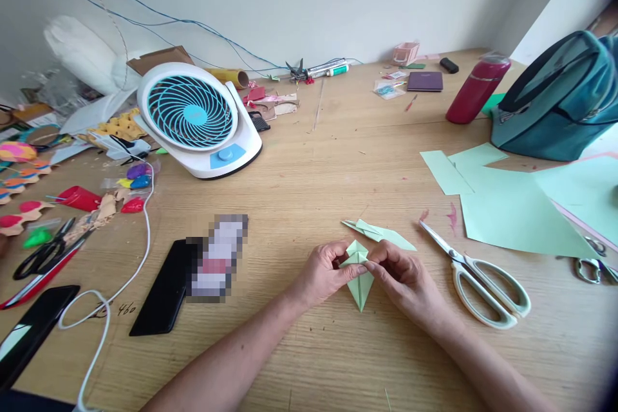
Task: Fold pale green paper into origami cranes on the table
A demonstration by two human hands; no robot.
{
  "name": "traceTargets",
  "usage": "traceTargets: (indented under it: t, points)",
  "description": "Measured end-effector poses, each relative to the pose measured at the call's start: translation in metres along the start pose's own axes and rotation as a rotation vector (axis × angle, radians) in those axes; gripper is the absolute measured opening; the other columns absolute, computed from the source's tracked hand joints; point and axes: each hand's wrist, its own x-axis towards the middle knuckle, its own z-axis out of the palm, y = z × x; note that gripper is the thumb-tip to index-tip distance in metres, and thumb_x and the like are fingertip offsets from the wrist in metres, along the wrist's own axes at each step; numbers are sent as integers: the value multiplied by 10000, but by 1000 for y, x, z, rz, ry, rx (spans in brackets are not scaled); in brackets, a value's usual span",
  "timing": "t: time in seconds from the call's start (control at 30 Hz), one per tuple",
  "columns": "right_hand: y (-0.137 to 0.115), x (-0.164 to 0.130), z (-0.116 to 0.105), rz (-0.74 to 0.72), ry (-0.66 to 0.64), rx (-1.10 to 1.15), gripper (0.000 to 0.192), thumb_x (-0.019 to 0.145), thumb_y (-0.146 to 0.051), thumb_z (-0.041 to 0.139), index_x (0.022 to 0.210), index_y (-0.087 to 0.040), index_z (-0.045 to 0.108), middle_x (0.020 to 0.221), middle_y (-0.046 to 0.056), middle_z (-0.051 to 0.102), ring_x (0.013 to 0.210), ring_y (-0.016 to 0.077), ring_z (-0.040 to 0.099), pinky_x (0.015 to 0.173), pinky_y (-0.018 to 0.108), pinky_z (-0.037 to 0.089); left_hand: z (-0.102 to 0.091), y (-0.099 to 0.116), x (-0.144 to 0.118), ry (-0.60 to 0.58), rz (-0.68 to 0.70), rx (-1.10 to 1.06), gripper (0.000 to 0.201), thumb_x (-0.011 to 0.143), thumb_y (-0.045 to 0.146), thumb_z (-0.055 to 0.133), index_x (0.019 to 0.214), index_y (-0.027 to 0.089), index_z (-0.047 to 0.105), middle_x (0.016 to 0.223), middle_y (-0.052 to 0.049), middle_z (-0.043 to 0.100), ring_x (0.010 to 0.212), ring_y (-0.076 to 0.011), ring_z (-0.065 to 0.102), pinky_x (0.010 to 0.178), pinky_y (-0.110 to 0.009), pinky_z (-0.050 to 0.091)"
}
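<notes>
A small piece of folded light-green paper (360, 290) is between my two hands, its lower point aimed toward me. My left hand (323, 270) pinches its upper left part, with the thumb lying across the front. At the upper right edge, my right hand (403, 277) grips the same paper between thumb and fingers. Just beyond my hands lies another folded green paper piece (381, 232) on the wooden table (299, 199). White-handled scissors (476, 280) rest to the right of my right hand, blades pointing away and left.
Green paper sheets (516, 209) lie at the right, before a teal bag (560, 103) and a red bottle (477, 89). A white-and-blue fan (196, 116) stands back left. Dark phones (167, 286), a white cable (145, 238) and black scissors (46, 251) lie on the left.
</notes>
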Motion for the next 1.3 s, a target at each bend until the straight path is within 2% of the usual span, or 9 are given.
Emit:
traceTargets:
  t: [0.17,0.4,0.53,0.6,0.83,1.07,1.17,1.3]
  points:
    - [3,1,0,-1,17,8,288,946,-394,575,725,-222,510,662,-8,490,611,155,428,581,289,351,-2,3,1,36,48,-54,391,874,443,639,668,160,466,651,40,378,619,-93,328,572,-232,275]
    - [5,1,4,7,11,-3,296,935,-403,581,723,-215,494,635,-27,450,579,135,390,533,268,307,2,3,0,104,117,53,393,878,397,637,631,164,438,643,39,388,605,-93,338,561,-232,276]
    - [0,0,5,-55,-1,-101,296,943,-347,547,695,-209,463,650,-24,448,596,131,398,542,263,310,3,5,-1,65,80,-32,307,876,404,636,734,163,510,659,41,420,610,-95,363,566,-224,299]
    - [-3,-1,6,-60,-15,-130,291,940,-331,539,689,-206,461,644,-26,445,593,127,395,538,261,307,2,6,0,59,67,-48,322,864,416,650,726,160,511,657,40,425,615,-95,367,568,-223,304]
    - [-3,-2,8,15,-34,-98,253,924,-356,543,730,-201,497,622,-41,424,563,119,374,506,253,291,4,5,0,141,46,-19,364,856,459,641,712,154,504,640,40,423,596,-90,351,544,-220,289]
    - [-1,-1,10,23,-17,-127,267,932,-367,540,728,-200,496,636,-31,453,572,122,387,509,252,299,4,5,0,99,28,-26,396,822,487,681,692,147,527,619,45,421,571,-81,345,513,-206,286]
    - [-3,-1,8,34,-33,-123,287,942,-394,530,736,-193,524,641,-25,466,580,125,397,518,256,307,4,3,0,141,35,-20,406,817,483,690,675,154,499,613,49,416,566,-79,345,509,-203,289]
    - [-6,-2,7,47,-78,-81,276,941,-448,541,872,-185,582,692,-19,496,621,133,433,547,257,339,3,3,-1,256,52,4,381,832,468,672,683,156,510,614,43,447,571,-83,378,530,-204,320]
